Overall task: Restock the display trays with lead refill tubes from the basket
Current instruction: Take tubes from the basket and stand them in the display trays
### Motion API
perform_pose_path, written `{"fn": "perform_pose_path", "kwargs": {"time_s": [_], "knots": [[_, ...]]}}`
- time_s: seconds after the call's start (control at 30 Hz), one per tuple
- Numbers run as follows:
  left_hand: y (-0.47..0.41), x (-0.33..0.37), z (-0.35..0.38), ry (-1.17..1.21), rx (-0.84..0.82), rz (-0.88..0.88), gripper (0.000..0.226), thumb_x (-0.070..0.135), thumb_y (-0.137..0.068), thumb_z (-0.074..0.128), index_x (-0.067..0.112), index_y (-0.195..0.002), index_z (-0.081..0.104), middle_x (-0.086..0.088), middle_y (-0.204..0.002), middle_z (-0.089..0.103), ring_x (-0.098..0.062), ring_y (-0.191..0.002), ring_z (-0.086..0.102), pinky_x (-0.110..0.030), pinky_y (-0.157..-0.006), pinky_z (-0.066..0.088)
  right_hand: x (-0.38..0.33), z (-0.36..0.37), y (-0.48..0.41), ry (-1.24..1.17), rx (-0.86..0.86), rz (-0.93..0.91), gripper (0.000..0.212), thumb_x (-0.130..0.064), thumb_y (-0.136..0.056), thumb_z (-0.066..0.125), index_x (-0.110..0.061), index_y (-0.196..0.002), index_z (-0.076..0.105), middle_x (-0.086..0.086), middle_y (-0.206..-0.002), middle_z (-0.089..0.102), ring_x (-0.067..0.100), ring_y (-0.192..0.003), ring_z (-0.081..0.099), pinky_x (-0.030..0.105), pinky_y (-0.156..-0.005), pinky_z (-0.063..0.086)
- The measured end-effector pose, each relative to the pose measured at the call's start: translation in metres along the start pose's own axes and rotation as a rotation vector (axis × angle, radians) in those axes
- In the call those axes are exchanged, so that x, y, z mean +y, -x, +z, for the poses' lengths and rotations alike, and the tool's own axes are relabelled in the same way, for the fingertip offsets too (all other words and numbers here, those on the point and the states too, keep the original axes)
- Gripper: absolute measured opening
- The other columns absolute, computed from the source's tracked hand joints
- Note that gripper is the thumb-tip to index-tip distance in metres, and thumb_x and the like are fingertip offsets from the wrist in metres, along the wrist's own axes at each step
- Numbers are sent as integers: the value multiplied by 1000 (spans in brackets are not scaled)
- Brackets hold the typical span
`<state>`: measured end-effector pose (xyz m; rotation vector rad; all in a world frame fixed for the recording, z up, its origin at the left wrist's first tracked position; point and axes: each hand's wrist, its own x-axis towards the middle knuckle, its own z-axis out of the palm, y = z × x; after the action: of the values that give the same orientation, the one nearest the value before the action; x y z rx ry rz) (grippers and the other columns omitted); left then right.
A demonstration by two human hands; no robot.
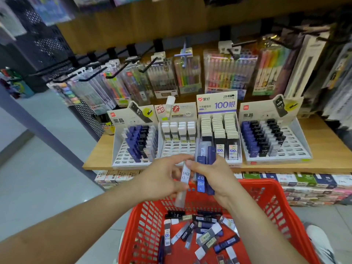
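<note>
A red plastic basket stands below me with several loose lead refill tubes on its floor. My right hand grips a bundle of blue and clear tubes upright above the basket. My left hand pinches a clear tube marked HB 0.7 beside that bundle. On the wooden shelf stand several white display trays: far left, second, third, far right. All hold rows of tubes and have open slots at the front.
Pen and marker packs hang on black hooks above the trays. Boxed stock lines the shelf below the wooden shelf edge. A dark post and grey floor lie to the left. A white shoe shows at lower right.
</note>
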<state>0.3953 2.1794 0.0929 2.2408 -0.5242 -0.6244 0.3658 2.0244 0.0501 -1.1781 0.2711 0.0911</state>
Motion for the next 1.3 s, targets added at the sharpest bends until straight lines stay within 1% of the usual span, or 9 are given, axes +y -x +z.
{"fn": "perform_pose_path", "kwargs": {"time_s": [0.1, 0.33, 0.43, 0.57, 0.7, 0.83, 0.97, 1.1, 1.3], "knots": [[-5, -8, -7, 51, 101, 5, 42, 13, -85, 70, 30, -119, 53, -1, -57, 60, -15, -55, 64, -29, -65, 57, 7, 0, -4, -120, -61, 126, 22, -14, -84, 73, -5, -101, 62, 8, -70, 64, 20, -56, 56, 30, -49, 50], [-16, -26, -36, 429, 357, -43, 9, 18, -89, 64, 20, -98, 63, -38, -90, 60, -37, -84, 69, -35, -66, 58, 25, 12, -15, 9, -176, 244, 37, -4, -79, 77, -4, -111, 59, 19, -85, 72, 20, -59, 57, 29, -52, 51], [-15, -39, -53, 449, 390, -48, 10, 16, -85, 69, 13, -95, 67, -33, -82, 61, -31, -71, 68, -35, -67, 59, 26, 27, -25, 75, -140, 203, 37, -5, -76, 80, -4, -107, 60, 29, -96, 70, 20, -60, 59, 31, -54, 50], [-10, -49, -96, 359, 442, -61, 11, 11, -77, 75, 7, -86, 70, -13, -69, 68, -16, -58, 62, -29, -66, 58, 23, 50, -35, -9, -118, 177, 51, -23, -63, 81, -3, -106, 61, 15, -73, 69, 20, -56, 59, 31, -51, 51], [-8, -67, -160, 331, 706, 14, 13, 3, -87, 64, 12, -79, 69, -10, -68, 63, -9, -55, 60, -17, -61, 55, 10, 67, -47, -22, -157, 224, 34, -26, -75, 74, -8, -99, 59, 10, -65, 65, 21, -54, 59, 31, -50, 52], [-18, -105, -192, 2, 776, -23, 29, -1, -92, 56, 19, -72, 61, -7, -60, 57, 0, -44, 53, -10, -51, 45, 1, 73, -64, -26, -128, 305, 18, -10, -86, 69, -5, -95, 55, 10, -60, 58, 20, -45, 54, 27, -41, 49], [-44, -146, -182, -218, 711, -121, 30, 3, -90, 59, 23, -67, 58, 2, -61, 59, -5, -54, 52, -17, -60, 38, 6, 71, -76, 39, -110, 325, 29, -2, -81, 71, 0, -106, 56, 14, -64, 61, 24, -51, 58, 29, -44, 51], [-60, -167, -167, -265, 664, -143, 9, 8, -90, 61, 9, -86, 69, -2, -81, 67, -13, -75, 59, -23, -76, 45, 19, 69, -80, -37, -88, 313, 39, -12, -66, 75, 1, -99, 61, 15, -67, 63, 25, -55, 62, 29, -44, 53], [-67, -180, -162, -339, 645, -112, 14, 10, -91, 60, 7, -97, 72, -5, -101, 70, -21, -97, 59, -30, -90, 47, 35, 71, -77, -5, -84, 346, 37, -18, -59, 77, 1, -87, 63, 15, -61, 62, 23, -49, 57, 29, -44, 53]]}}
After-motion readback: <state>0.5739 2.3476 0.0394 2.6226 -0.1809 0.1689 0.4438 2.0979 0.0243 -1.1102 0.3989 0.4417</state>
